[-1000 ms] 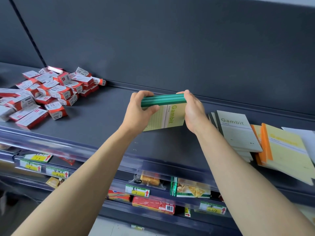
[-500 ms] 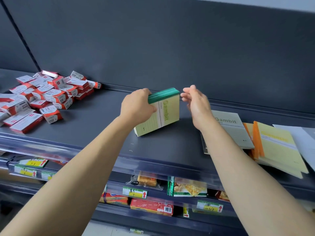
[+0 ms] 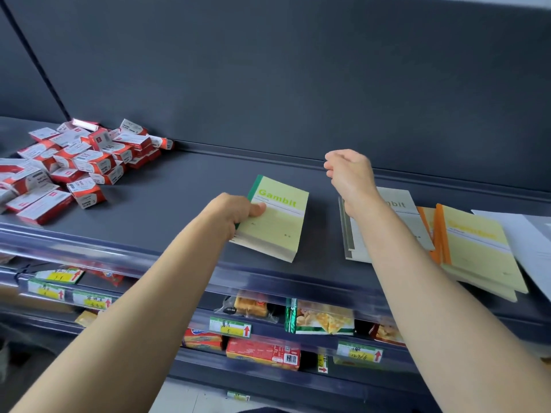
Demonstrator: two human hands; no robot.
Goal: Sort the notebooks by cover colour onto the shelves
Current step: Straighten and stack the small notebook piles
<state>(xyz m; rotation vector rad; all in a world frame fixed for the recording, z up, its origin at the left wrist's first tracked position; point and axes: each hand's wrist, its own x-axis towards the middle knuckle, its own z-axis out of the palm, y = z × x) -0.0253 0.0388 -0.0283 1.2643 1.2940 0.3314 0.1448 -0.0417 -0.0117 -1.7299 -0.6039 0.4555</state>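
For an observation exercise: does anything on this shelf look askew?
On the shelf, the red-and-white boxes at left lie in a jumbled heap, tilted every way. The orange-spined notebooks at right are fanned unevenly, not squared.

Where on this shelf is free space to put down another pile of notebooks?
The widest bare patch of the shelf lies between the red boxes and the green notebooks that the left hand holds. A narrower gap separates these from the grey notebooks. The right end, with orange notebooks, is crowded.

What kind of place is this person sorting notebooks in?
Probably a small shop: dark grey metal shelves carry yellow-and-green paper price tags with red arrows on clear front rails, with bagged snacks below.
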